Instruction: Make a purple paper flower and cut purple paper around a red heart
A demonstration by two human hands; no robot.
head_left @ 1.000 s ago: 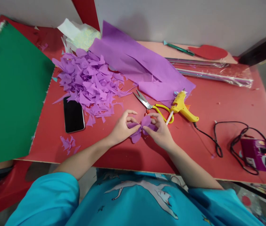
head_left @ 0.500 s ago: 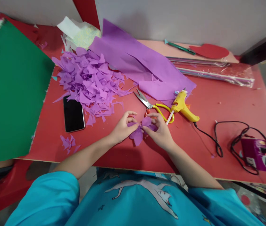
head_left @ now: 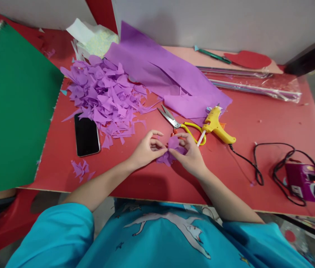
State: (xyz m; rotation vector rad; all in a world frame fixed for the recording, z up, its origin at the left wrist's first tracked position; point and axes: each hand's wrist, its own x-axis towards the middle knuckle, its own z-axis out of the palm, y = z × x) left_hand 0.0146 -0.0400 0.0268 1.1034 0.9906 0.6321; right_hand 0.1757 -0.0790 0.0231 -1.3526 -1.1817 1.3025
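A purple paper flower [head_left: 173,142] is between my hands, low over the red table near its front edge. My right hand [head_left: 190,156] pinches it between thumb and fingers from the right. On its left side, my left hand [head_left: 149,149] has thumb and fingertips closed at the flower's middle; part of the petals is hidden behind the fingers. Just beyond my hands lie scissors [head_left: 188,126] with yellow handles, blades pointing to the far left. A yellow glue gun [head_left: 216,125] rests right of the scissors, a white glue stick poking from its back.
Purple paper scraps [head_left: 104,93] form a heap at the left, partly over a black phone [head_left: 87,134]. Behind lies a purple sheet [head_left: 157,70]. A green board [head_left: 15,108] covers the left edge. The glue gun's cord runs to a purple power box [head_left: 302,182] at the right.
The flower has turned between my fingers; its lower petals now sit higher and look smaller. My left fingertips have shifted slightly right, to the flower's middle. My right hand has barely moved.
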